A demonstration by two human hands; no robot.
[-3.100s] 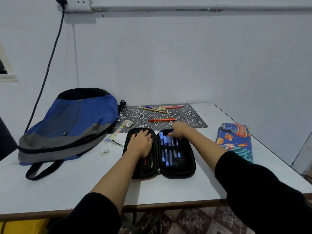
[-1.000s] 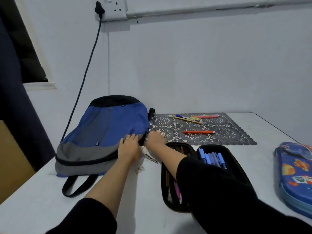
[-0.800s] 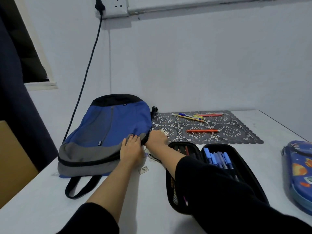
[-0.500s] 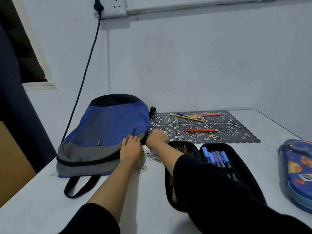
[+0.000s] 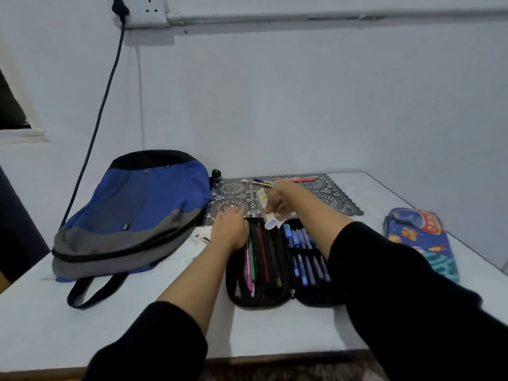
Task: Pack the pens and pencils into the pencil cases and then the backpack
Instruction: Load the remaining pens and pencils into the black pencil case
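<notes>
**Right hand holding a pale strip over the open case**

From where I stood, the right hand (image 5: 279, 199) pinched a pale, flat strip (image 5: 269, 221), too blurred to name. It hung just over the far edge of the black case (image 5: 275, 295), above the hinge between the two filled halves, its long axis running nearly parallel to the pens already slotted there. The left hand (image 5: 229, 229) lay relaxed and flat on the case's far left corner, grasping nothing, seemingly to steady it. Loose pens (image 5: 261, 182) lay crosswise on the mat (image 5: 332, 200) just beyond the right hand, the nearer one to them. The backpack (image 5: 143, 210) sat closed to the left and the second case (image 5: 420, 237) well off to the right.
</notes>
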